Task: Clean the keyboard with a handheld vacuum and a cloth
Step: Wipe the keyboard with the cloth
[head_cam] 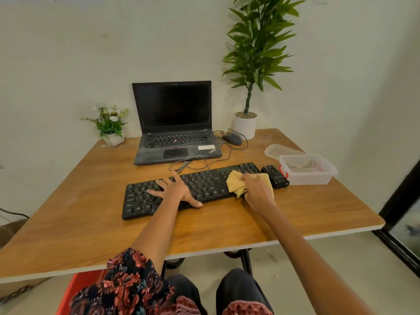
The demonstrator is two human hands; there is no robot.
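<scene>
Wooden table (91, 201) fills most of the view, against a pale wall. Tall leafy plant (256, 42) in a white pot stands at the far right corner. Laptop (175, 123) sits open at the back centre, screen dark, w/ a wired mouse (232, 139) just right of it. Black keyboard (204, 185) lies across the table mid, angled, its cable looping toward the laptop. Clear plastic box (309, 170) sits near the right edge, its lid (281, 150) lying just behind. Small white flower pot (111, 123) is at far left, beside the laptop.

Left hand (176, 189) lies flat on the keyboard's left-centre keys, fingers spread & straight, thumb at the near edge. Right hand (256, 189) has fingers curled round a bunched yellow cloth (236, 183), pressed on the keyboard's right end. Black handheld vacuum (275, 176) lies on the table btwn keyboard & box, just beside the cloth; neither hand touches it.
</scene>
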